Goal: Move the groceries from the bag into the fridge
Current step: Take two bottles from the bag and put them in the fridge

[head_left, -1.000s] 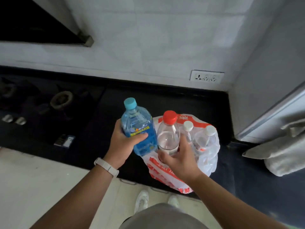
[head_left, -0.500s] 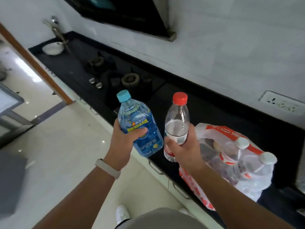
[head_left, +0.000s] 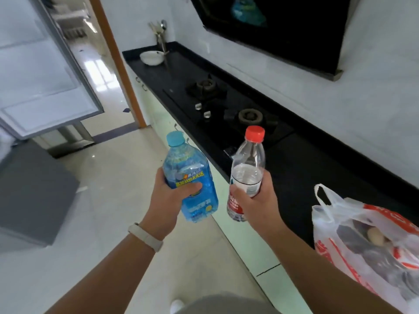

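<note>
glossy pale floor (head_left: pixel 108 200), white walls (head_left: pixel 362 114), black counter (head_left: pixel 317 168) with hob (head_left: pixel 226 105), wooden doorframe (head_left: pixel 118 64).

One wide-angle head view — forward and down, close in, facing along the black counter (head_left: pixel 306 168).

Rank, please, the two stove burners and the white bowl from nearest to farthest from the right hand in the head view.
1. Near burner, just ahead of the right hand.
2. Far burner, behind the first.
3. White bowl, at the far end of the counter.
</note>
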